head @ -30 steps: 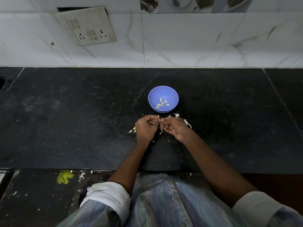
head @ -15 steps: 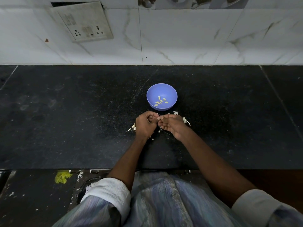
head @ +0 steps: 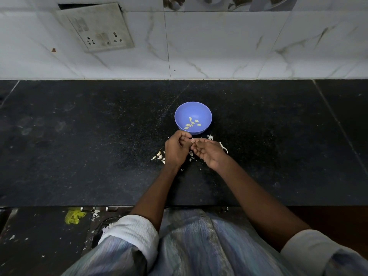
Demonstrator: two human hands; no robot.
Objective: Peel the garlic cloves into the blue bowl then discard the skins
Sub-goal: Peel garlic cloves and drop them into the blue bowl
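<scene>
Garlic clove (head: 192,139): pinched between both hands' fingertips, just near of the bowl.
Blue bowl (head: 205,114): mid-counter, holding peeled cloves (head: 191,123).
Left hand (head: 176,149): fingers curled onto the clove.
Right hand (head: 210,153): fingertips pinching the same clove.
Skins (head: 159,155): scattered beside and under the hands.
Counter (head: 79,146): wide dark room left and right; near edge below the forearms.

We're looking down on a black speckled stone surface (head: 79,146), dimly lit. Behind it we're seeing white marbled wall tiles (head: 229,46), with a grimy switch and socket plate (head: 95,26) hanging tilted. Below, we're catching a dark floor (head: 29,246) carrying a yellow smear (head: 74,216).
</scene>
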